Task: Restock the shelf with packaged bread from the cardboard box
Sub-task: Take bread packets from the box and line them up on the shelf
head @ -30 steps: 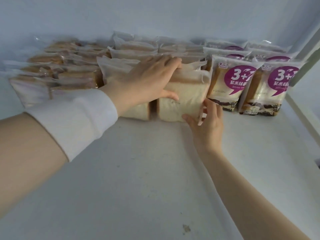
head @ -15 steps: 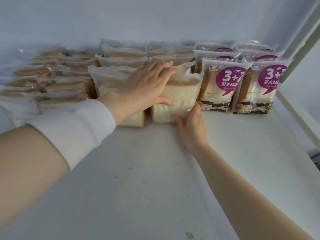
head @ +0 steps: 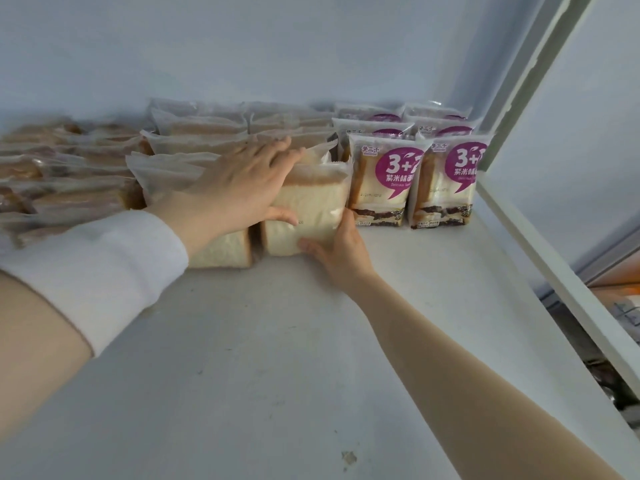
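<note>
Head | bread pack (head: 313, 206): clear wrap, pale slice | left hand (head: 239, 185) flat atop | right hand (head: 337, 252) grips corner

Far-left brown bread packs (head: 69, 199) blurred, cut by left edge; rear purple packs (head: 375, 133) mostly hidden behind front purple packs (head: 379, 188).

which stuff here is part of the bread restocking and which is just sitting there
In the job:
clear pack, front of its row
left hand, resting on its top
right hand, gripping its lower right corner
shelf

Just there:
purple packs
brown loaves at left
mark on the shelf
orange thing below at right, too cut off to identify
</note>
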